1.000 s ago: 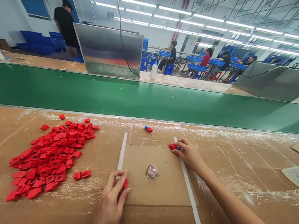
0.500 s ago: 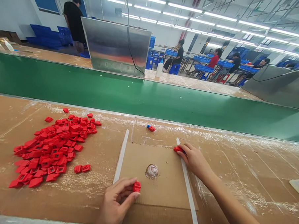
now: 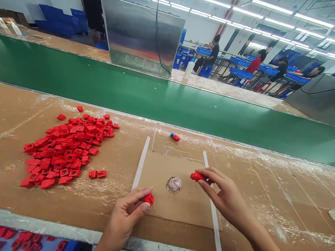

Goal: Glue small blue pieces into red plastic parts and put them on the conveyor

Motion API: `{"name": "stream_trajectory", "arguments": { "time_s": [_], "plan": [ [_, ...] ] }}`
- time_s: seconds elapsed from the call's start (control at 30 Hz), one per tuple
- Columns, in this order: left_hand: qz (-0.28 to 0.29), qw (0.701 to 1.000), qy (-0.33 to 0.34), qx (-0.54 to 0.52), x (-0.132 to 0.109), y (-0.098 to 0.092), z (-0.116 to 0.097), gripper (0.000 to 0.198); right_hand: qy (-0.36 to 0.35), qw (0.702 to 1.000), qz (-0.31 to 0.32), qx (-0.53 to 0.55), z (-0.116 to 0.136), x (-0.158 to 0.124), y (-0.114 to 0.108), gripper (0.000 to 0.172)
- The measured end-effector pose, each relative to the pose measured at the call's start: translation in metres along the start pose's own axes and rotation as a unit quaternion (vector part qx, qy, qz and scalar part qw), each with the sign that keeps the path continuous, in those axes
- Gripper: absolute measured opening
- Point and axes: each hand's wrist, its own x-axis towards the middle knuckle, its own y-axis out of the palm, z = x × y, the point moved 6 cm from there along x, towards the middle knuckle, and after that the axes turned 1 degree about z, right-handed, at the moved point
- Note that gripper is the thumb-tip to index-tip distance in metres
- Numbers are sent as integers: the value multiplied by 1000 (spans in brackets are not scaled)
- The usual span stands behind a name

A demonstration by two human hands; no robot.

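Between thumb and fingers, my left hand point(image 3: 127, 214) pinches a small red plastic piece point(image 3: 149, 199) with an opening in its face. My right hand point(image 3: 219, 185) is closed on another red piece point(image 3: 197, 176); a bit of blue shows at its end by the fingertips. Both hands are above a cardboard sheet point(image 3: 160, 169). In the sheet, between the hands, sits a round whitish knob point(image 3: 174, 184) in a hole with dark specks around it. A red piece with a blue end point(image 3: 175, 137) lies beyond the sheet.
A heap of red pieces point(image 3: 69, 147) lies left, with two loose pieces point(image 3: 97, 174) near it. White tape strips point(image 3: 141, 163) flank the sheet. A green belt point(image 3: 130, 87) runs behind. Below the front edge, a blue bin point(image 3: 70, 247) and more red pieces show. People sit at far tables.
My right hand has lifted its red piece off the right tape strip and brought it toward the knob. The left hand has turned its piece slightly. The view has tipped downward.
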Motion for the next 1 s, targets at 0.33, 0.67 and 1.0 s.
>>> {"name": "stream_trajectory", "arguments": {
  "time_s": [0.33,0.67,1.0],
  "plan": [
    [16,996,-32,-77,-4,4,9,27,-91,986,48,-132,31,8,26,26],
    [32,996,-33,-83,-6,7,6,27,-89,986,46,-135,25,2,28,25],
    [33,996,-40,-66,-5,7,5,30,-114,979,84,-144,24,5,31,27]
  ]
}}
